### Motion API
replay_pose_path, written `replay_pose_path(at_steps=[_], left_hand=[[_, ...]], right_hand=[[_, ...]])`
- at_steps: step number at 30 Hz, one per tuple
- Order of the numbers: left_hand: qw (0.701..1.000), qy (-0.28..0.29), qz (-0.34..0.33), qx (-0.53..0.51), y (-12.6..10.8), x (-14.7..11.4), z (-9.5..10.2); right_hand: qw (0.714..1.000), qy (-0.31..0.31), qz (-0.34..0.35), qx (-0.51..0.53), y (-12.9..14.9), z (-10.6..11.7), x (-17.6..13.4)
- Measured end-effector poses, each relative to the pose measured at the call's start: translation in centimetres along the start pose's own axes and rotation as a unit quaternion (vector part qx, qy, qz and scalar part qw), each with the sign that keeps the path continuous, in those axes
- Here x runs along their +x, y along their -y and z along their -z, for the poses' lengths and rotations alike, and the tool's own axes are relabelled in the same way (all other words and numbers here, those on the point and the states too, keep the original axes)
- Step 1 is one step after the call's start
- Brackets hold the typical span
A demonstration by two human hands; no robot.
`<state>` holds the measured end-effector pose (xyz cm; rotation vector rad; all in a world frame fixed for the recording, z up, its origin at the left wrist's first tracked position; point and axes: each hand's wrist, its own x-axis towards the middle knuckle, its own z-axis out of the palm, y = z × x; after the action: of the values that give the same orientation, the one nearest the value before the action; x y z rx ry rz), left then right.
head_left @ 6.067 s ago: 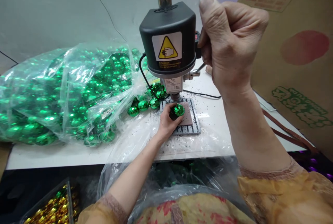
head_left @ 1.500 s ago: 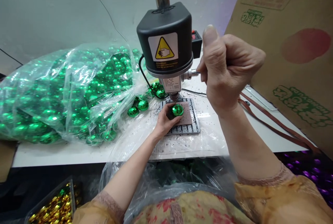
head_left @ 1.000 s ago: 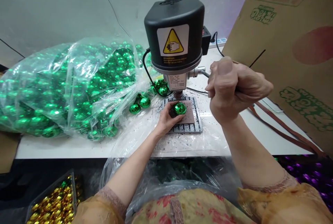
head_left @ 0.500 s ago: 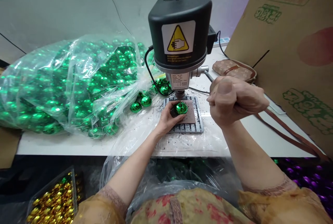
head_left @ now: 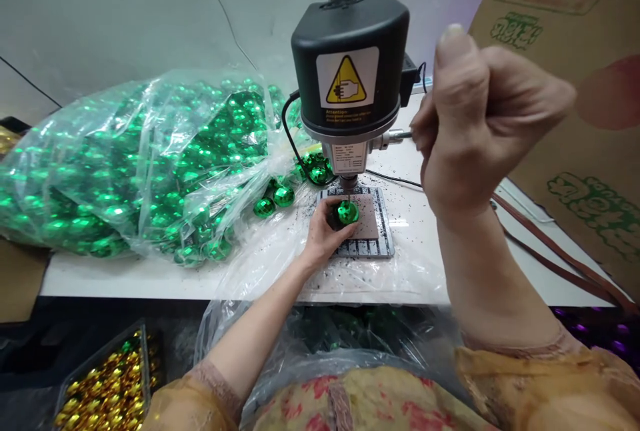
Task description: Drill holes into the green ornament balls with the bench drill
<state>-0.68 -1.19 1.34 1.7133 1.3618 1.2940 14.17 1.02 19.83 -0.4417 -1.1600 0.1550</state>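
Note:
My left hand (head_left: pixel 323 229) curls its fingers and thumb around a shiny green faceted ball (head_left: pixel 347 215), steadying it on a flat brownish board (head_left: pixel 369 221). Below the board is the slotted grey base plate (head_left: pixel 384 244) of a small drill press (head_left: pixel 357 64). The thin bit (head_left: pixel 349 196) comes down to the top of the ball; whether it touches cannot be made out. Raised on the right, my right hand (head_left: pixel 480 124) is closed on the press's feed lever (head_left: pixel 401 137), whose outer end is hidden in the fist.
A big clear bag (head_left: pixel 150 164) of green balls fills the table's left side, with loose green balls (head_left: pixel 274 200) beside it. Dark shavings lie around the base. A cardboard box (head_left: pixel 565 171) stands right. Below left is a bin of gold balls (head_left: pixel 103 384); purple balls (head_left: pixel 600 334) lie lower right.
My right hand has swung upward and closer to the camera with the lever. My left hand still holds the ball at the same spot on the board.

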Motion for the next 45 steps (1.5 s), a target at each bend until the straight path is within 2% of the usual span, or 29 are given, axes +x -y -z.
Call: replay_pose_path(at_steps=[2,3,6,8,10,13,15,16,18,21,23,24,26,28,30,32,35,45], left_hand=[[0.999,0.007,-0.02,0.05,-1.1,-1.6,1.0],[0.996,0.038,-0.037,0.073,-1.7,-2.7,1.7],[0.966,0.199,-0.102,0.127,-3.4,-6.2,4.4],[0.946,0.259,-0.127,0.147,-3.8,-7.7,6.2],[0.951,0.23,-0.128,0.165,-3.3,-7.7,7.6],[0.965,0.062,-0.099,0.234,-1.2,-4.9,9.1],[0.948,-0.047,-0.07,0.308,0.7,-1.9,9.6],[0.934,-0.075,-0.053,0.345,1.5,-0.4,9.7],[0.909,-0.076,-0.022,0.409,3.0,2.2,9.8],[0.891,-0.017,0.001,0.454,3.9,4.1,9.6],[0.906,-0.017,0.002,0.424,3.5,4.2,9.4],[0.923,-0.031,0.006,0.382,3.1,3.9,9.2],[0.97,-0.057,0.025,0.235,1.8,3.1,8.5],[0.996,-0.045,0.063,0.038,0.6,2.1,7.3],[0.987,-0.012,0.104,-0.122,-0.1,1.3,5.9],[0.971,0.011,0.139,-0.195,-0.4,0.9,4.5],[0.968,0.018,0.155,-0.194,0.0,1.1,3.0],[0.988,0.041,0.077,-0.128,0.8,2.1,1.4]], right_hand=[[1.0,0.009,0.01,0.015,0.0,-0.3,0.7],[1.0,0.015,0.003,0.013,-0.1,-0.2,0.9],[0.999,0.026,-0.018,-0.002,-0.4,0.1,0.7],[0.999,0.028,-0.016,-0.004,-0.4,0.2,0.5],[1.0,0.017,-0.006,0.002,-0.3,0.2,0.4],[1.0,0.013,-0.017,-0.014,-0.2,0.3,0.3],[0.999,0.017,-0.018,-0.031,-0.2,0.3,0.3],[0.999,0.018,-0.021,-0.038,-0.2,0.3,0.3],[0.999,0.014,-0.021,-0.037,-0.3,0.4,0.3],[1.0,0.01,-0.01,-0.022,-0.4,0.3,0.3],[1.0,0.009,-0.003,-0.009,-0.4,0.2,0.3],[1.0,0.007,-0.003,-0.002,-0.4,0.2,0.3],[1.0,0.007,-0.003,0.008,-0.3,0.1,0.3],[1.0,0.005,0.001,0.001,-0.3,0.0,0.3],[1.0,0.004,0.006,-0.02,-0.4,0.0,0.3],[0.999,0.003,0.009,-0.035,-0.5,0.0,0.3],[1.0,0.009,0.008,-0.018,-0.5,0.0,0.3],[0.998,0.025,-0.039,-0.04,0.1,0.3,0.1]])
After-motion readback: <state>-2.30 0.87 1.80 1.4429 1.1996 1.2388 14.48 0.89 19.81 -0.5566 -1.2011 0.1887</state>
